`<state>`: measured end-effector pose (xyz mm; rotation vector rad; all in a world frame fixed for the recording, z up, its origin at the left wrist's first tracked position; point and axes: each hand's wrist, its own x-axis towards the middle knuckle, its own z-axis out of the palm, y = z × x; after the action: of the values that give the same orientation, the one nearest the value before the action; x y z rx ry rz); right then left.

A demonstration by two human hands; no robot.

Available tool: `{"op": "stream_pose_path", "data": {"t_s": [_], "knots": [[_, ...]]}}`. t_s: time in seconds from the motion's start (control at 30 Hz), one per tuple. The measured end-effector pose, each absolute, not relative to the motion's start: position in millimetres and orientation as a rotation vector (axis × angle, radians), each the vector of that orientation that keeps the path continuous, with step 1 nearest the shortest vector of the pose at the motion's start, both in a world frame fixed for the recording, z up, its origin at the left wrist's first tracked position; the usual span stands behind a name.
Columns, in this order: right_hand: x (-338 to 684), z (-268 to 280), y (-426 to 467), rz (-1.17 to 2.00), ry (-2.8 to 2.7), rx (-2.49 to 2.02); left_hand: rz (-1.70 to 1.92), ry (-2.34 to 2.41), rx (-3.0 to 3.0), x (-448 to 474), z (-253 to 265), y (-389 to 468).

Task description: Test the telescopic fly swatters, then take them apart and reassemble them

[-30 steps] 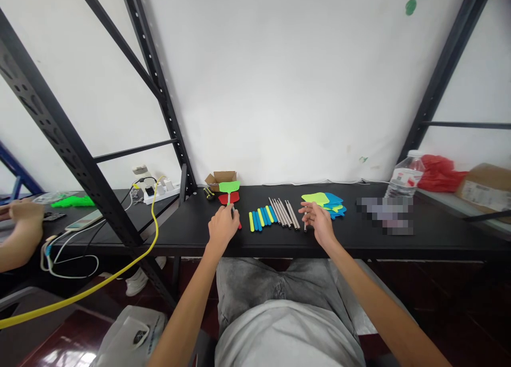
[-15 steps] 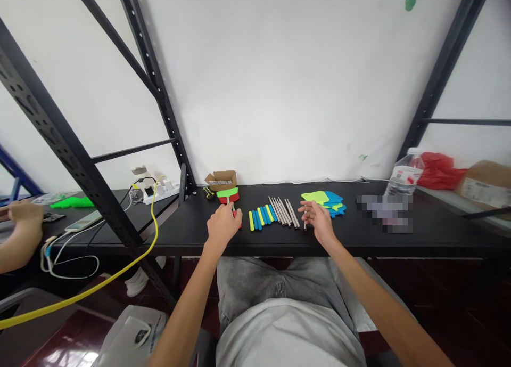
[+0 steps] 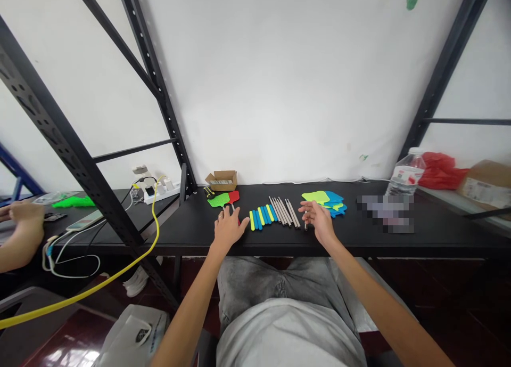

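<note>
My left hand (image 3: 229,226) is spread open, palm down, over the handle ends of a green fly swatter (image 3: 219,200) and a red fly swatter (image 3: 233,197), partly hiding their shafts. To its right lies a row of yellow and blue handle grips (image 3: 261,218). Beside them are several thin metal rods (image 3: 284,211), roughly side by side. My right hand (image 3: 318,218) hovers with loose, parted fingers at a single rod (image 3: 306,227), most of which they cover. Behind that hand sits a pile of yellow and blue swatter heads (image 3: 325,199).
Toward the back stand a small open cardboard box (image 3: 222,181) and a black-and-yellow item (image 3: 208,193). On the right are a plastic bottle (image 3: 405,172) and a red bag (image 3: 439,170). A yellow cable (image 3: 155,234) crosses at left, near another person's arm (image 3: 24,228).
My left hand has opened and let go of a swatter. The green and red heads, overlapping before, now lie side by side and flat. My right hand has stayed in place.
</note>
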<state>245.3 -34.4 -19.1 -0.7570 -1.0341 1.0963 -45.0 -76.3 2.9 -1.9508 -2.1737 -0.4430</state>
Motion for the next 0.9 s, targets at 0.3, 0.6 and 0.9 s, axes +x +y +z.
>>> {"op": "stream_pose_path", "data": {"t_s": [0.3, 0.6, 0.9], "knots": [[245, -19, -35, 1.092, -1.041, -0.758, -0.271, -2.046, -2.218, -56, -9, -71], [247, -19, -34, 1.102, -1.036, -0.752, -0.275, -1.98, -2.467, -70, -4, -67], [246, -21, -33, 1.102, -1.032, -0.751, -0.191, -2.003, -2.365, -58, -2, -70]]}}
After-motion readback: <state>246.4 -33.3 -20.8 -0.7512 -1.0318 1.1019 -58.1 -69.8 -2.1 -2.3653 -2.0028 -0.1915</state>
